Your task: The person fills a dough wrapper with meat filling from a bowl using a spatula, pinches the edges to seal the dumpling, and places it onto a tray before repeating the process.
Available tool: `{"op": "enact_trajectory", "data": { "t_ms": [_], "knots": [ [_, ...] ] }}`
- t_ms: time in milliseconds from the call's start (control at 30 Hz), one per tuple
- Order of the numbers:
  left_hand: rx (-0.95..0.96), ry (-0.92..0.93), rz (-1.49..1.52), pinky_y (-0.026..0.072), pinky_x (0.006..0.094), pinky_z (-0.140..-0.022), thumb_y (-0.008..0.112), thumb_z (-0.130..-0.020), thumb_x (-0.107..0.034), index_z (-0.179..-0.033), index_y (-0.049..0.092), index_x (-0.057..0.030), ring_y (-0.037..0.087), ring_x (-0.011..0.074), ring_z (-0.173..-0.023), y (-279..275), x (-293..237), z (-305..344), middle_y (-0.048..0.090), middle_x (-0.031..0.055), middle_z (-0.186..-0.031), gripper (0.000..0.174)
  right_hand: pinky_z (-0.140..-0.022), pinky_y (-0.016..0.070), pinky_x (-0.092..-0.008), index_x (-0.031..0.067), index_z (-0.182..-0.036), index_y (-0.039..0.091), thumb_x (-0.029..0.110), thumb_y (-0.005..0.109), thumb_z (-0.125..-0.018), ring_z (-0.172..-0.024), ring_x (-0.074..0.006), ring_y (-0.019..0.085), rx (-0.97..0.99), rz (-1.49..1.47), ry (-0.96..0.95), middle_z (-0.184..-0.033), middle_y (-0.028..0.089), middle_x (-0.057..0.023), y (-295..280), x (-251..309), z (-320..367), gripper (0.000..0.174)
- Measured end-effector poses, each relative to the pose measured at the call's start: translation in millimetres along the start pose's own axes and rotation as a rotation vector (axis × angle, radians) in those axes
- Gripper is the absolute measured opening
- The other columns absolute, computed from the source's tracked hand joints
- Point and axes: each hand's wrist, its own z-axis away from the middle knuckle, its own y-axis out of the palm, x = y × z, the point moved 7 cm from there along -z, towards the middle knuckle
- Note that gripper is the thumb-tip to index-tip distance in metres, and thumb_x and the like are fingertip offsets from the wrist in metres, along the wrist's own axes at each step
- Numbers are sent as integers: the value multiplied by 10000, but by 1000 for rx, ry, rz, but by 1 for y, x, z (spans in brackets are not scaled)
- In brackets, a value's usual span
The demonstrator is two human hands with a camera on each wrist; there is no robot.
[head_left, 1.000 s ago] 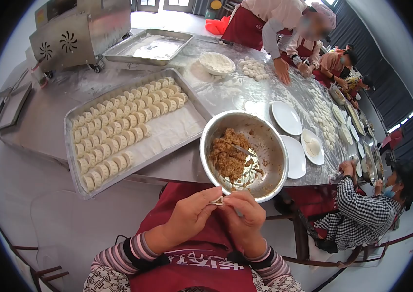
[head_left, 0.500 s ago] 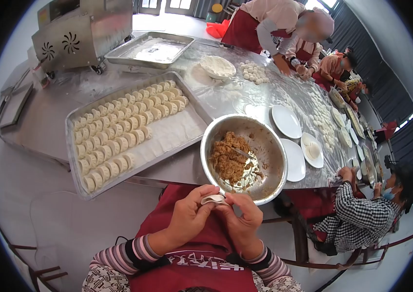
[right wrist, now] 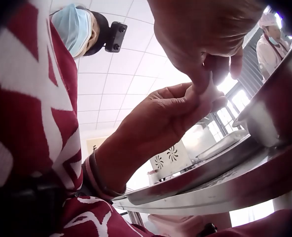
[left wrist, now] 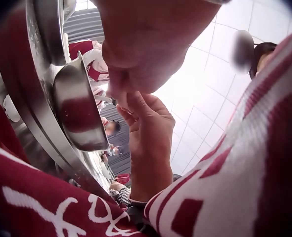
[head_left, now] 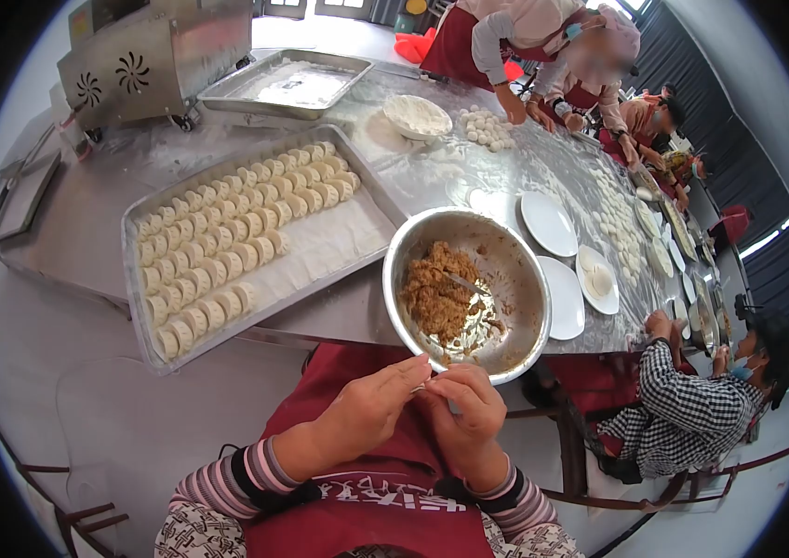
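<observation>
Both hands meet just in front of the near rim of a steel bowl (head_left: pixel 517 302). Between their fingertips is a small dumpling (right wrist: pixel 211 93) of pale dough, mostly covered by fingers in the head view. My left hand (head_left: pixel 367 409) pinches one end with thumb and fingers. On the other end, the thumb and curled fingers of my right hand (head_left: pixel 467 409) press the dough edge together. The bowl holds brown minced filling (head_left: pixel 436 296), with a metal utensil handle (head_left: pixel 465 283) sticking out of it.
Left of the bowl, a tray (head_left: pixel 343 240) carries rows of crimped dumplings (head_left: pixel 213 270). White plates (head_left: pixel 549 223) stand to the right, beside scattered dough pieces (head_left: pixel 616 223). A flour bowl (head_left: pixel 416 116) and a metal machine (head_left: pixel 153 70) are farther back. Other people work around the table.
Half a second ago the dumpling's pale folded wrapper showed between the hands; now the fingers have closed over most of it. Across the table, the standing person's arms have shifted.
</observation>
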Motion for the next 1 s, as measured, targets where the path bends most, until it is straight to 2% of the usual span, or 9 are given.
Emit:
{"op": "enact_trajectory", "data": {
  "t_ms": [67,100,167,267,367,467,533,767,1000],
  "knots": [
    [-13,-120,95,504,324,-924,536,-864,98,-1274,483,55,598,281,-1112,-3,2,-3,571,217,-1227,416,-657,486,-342,36,-849,647,-8,768,-675,-738,-266,611,-1,-3,-34,-817,635,-90,1,2,0,216],
    [-15,-117,92,504,324,-924,536,-864,98,-1274,483,55,598,281,-1112,1,2,-2,571,217,-1227,416,-646,487,-332,32,-851,648,-8,767,-688,-733,-257,613,-39,-44,28,-818,637,-91,-1,0,1,207],
    [-139,-435,757,480,322,-953,506,-900,76,-1342,397,40,564,217,-1142,16,27,11,540,181,-1281,456,-636,488,-323,29,-854,649,-8,765,-700,-728,-247,616,-78,-86,86,-820,638,-91,-1,-3,3,197],
    [-27,-404,664,450,331,-990,471,-929,57,-1381,327,28,516,195,-1196,21,25,12,502,155,-1334,476,-615,488,-302,25,-863,650,0,767,-716,-742,-232,616,-57,-106,183,-830,639,-92,4,-9,4,189],
    [-84,-381,552,442,325,-992,456,-919,72,-1378,334,37,515,213,-1207,18,25,12,506,175,-1329,475,-644,489,-306,27,-867,656,4,767,-705,-750,-238,612,-32,-71,225,-839,636,-92,6,-10,4,198],
    [-75,-346,407,439,331,-993,448,-909,83,-1384,326,43,504,227,-1225,12,17,10,504,192,-1330,492,-711,507,-319,30,-865,658,-14,778,-671,-761,-235,622,36,26,64,-830,625,-91,7,-2,-4,232],
    [-73,-307,337,440,335,-991,445,-890,100,-1381,334,47,511,253,-1223,11,18,10,508,204,-1320,506,-758,507,-384,51,-854,661,-3,769,-653,-767,-250,610,47,153,-158,-814,610,-81,6,14,-11,235],
    [-4,-128,152,446,360,-992,433,-803,149,-1330,424,64,522,369,-1202,2,6,2,518,262,-1274,534,-794,506,-416,48,-838,649,3,757,-652,-733,-255,618,55,60,-160,-789,621,-81,6,10,-11,220],
    [91,-81,101,436,357,-1006,450,-834,132,-1353,390,62,526,325,-1209,8,7,4,511,249,-1296,528,-804,505,-419,42,-862,642,-10,748,-670,-726,-252,619,59,43,-191,-789,624,-79,4,10,-5,225]
  ]
}}
